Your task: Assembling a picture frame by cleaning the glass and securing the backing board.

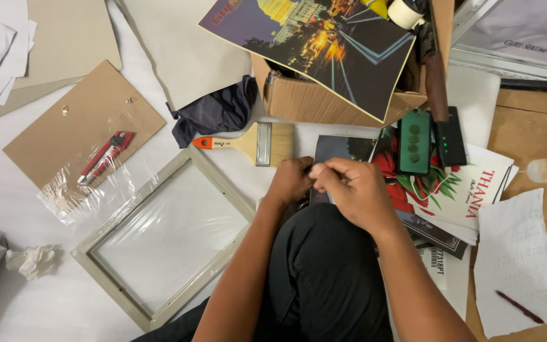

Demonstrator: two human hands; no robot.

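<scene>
My left hand (291, 180) and right hand (357, 190) meet just above my knee, fingers pinched shut on something too small to make out. Both grips sit over the near edge of the dark photo print (343, 149). The paintbrush (248, 143) lies just beyond my left hand, long axis crosswise, bristles right, nearer that hand.

Both forearms rise from 6 o'clock and converge toward 12, left hand (290, 180) curled knuckles-up, right hand (356, 190) touching it at 3 o'clock, fingers bent and pinched together at the tips.
</scene>
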